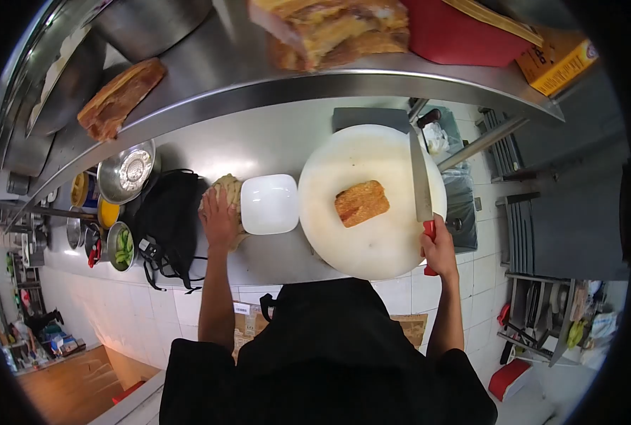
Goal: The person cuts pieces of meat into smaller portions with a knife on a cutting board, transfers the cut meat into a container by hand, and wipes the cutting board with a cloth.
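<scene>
Head view: right hand (439, 249) grips the knife (419, 180), blade over the board's (329, 244) right side; meat (362, 204) lies mid-board. Left of the board, past the dish (270, 204), left hand (219, 218) rests on a cloth (232, 185); whether gripping, I cannot tell.

You show a red handle on the knife (420, 177), visible around the fingers of your right hand (439, 249); ahead of them, its blade is silver-grey. Left of those fingers, the round board (329, 241) is off-white, and the meat (361, 203) on it is mottled golden brown with a redder patch at one end. Under the fingers of your left hand (220, 212), the cloth (230, 185) is beige. Right of them, the dish (269, 204) is plain white. Left of them, the bundled fabric (163, 219) is black; farther left, the pieces (123, 249) in a bowl are bright green.
</scene>
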`<state>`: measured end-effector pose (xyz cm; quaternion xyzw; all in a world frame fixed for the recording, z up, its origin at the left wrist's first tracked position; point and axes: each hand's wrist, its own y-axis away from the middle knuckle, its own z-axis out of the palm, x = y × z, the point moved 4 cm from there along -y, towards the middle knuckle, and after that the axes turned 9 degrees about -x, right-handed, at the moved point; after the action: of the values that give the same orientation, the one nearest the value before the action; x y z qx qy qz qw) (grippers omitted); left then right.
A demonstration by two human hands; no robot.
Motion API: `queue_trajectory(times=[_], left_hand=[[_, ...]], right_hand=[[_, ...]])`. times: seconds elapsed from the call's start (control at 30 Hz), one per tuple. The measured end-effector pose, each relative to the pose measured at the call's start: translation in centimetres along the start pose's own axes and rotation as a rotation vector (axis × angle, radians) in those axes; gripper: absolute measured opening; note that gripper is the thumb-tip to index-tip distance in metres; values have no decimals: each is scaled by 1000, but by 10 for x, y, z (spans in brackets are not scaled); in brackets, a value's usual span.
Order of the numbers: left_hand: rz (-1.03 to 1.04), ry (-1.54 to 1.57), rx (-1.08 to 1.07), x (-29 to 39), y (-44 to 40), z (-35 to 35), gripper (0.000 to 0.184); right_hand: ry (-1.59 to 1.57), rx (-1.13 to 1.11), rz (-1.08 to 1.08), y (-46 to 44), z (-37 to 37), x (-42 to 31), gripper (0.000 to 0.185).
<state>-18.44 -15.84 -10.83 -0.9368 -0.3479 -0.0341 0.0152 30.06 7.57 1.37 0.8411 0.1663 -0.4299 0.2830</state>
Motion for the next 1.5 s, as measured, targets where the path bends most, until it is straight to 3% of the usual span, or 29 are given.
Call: queue_trajectory(times=[0.07, 0.13, 0.27, 0.4, 0.47, 0.5, 0.57, 0.6, 0.67, 0.73, 0.77, 0.83, 0.97, 1.03, 1.07, 1.13, 1.27, 1.4, 1.5], left_hand=[[12, 35, -80, -4, 2, -6, 57], [14, 221, 120, -6, -2, -22, 58], [-29, 69, -7, 0, 6, 4, 59], [5, 54, 30, 7, -6, -18, 54], [37, 533, 258, 55, -13, -95, 52], [124, 665, 272, 97, -17, -128, 54], [351, 611, 14, 193, -15, -175, 57], [539, 477, -103, 240, -13, -186, 68], [650, 46, -393, 313, -7, -178, 93], [759, -156, -584, 352, -11, -143, 94], [773, -162, -579, 371, -12, -138, 94], [739, -562, -878, 392, -11, -127, 83], [803, -263, -903, 385, -15, -156, 81], [882, 131, -679, 357, -12, -175, 85], [875, 132, -679, 334, -9, -168, 85], [865, 572, -402, 286, -5, -151, 90], [685, 632, -361, 229, 21, -103, 93], [634, 615, -249, 211, 37, -108, 108], [648, 645, 138, 169, 44, -117, 105]], right_hand=[[8, 11, 1, 2, -1, 0, 46], [-16, 7, 4, 0, 1, 2, 46], [-10, 13, 4, -2, 1, 1, 46], [-15, 16, 13, 0, 1, 0, 44], [-44, 42, 34, 0, 2, -1, 45], [-59, 47, 49, 1, 1, -1, 45], [-89, 47, 50, 1, 0, -1, 44], [-118, 35, 48, 1, 0, 0, 44], [-130, 52, 38, -1, -2, 1, 43], [-157, 19, 23, -1, -2, 4, 44], [-163, 35, 24, 0, -2, 7, 44], [-239, 55, 38, -3, 1, 11, 47], [-234, 72, 45, 0, 1, 10, 48], [-241, 68, 45, 1, 0, 10, 47], [-247, 65, 42, -1, 0, 9, 46], [-286, 42, 40, -3, 0, 11, 44], [-361, 23, 51, -6, -1, 13, 40], [-422, 21, 69, -9, -1, 17, 42], [-411, 16, 92, -9, -1, 13, 44]])
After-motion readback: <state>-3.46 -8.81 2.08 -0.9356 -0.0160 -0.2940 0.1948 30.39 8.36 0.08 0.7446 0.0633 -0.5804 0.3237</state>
